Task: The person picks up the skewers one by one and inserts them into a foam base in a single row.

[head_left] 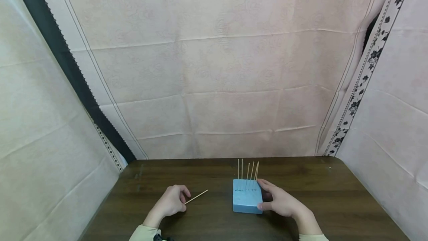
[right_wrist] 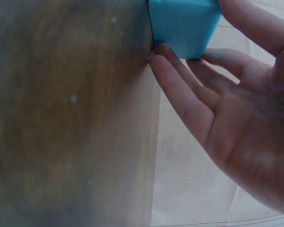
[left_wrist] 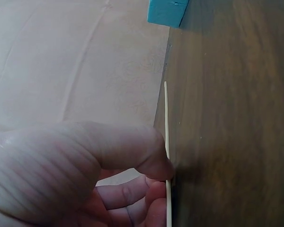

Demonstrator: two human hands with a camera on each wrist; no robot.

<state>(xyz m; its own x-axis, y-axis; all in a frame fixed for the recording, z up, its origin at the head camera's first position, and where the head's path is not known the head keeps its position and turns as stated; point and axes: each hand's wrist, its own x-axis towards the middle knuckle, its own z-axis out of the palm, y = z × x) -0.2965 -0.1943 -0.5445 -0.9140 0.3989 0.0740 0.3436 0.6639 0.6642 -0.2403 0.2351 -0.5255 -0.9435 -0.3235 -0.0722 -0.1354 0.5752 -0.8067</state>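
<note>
My left hand (head_left: 173, 201) pinches a thin wooden stick (head_left: 198, 196) between thumb and fingers, to the left of the block and apart from it. In the left wrist view the stick (left_wrist: 166, 109) points away from the fingertips. A light blue block (head_left: 247, 201), foam-like, lies on the table with several thin sticks (head_left: 247, 170) standing up from its far part, some slightly tilted. My right hand (head_left: 282, 201) holds the block by its right side, thumb near the front corner and fingers near the back one. The right wrist view shows the block (right_wrist: 184, 28) between thumb and fingers.
Both hands work over a dark brown wooden table (head_left: 214, 226) with rounded far corners. Pale patterned cloth (head_left: 227, 66) hangs behind the table's far edge, and more cloth hangs at the left and right sides.
</note>
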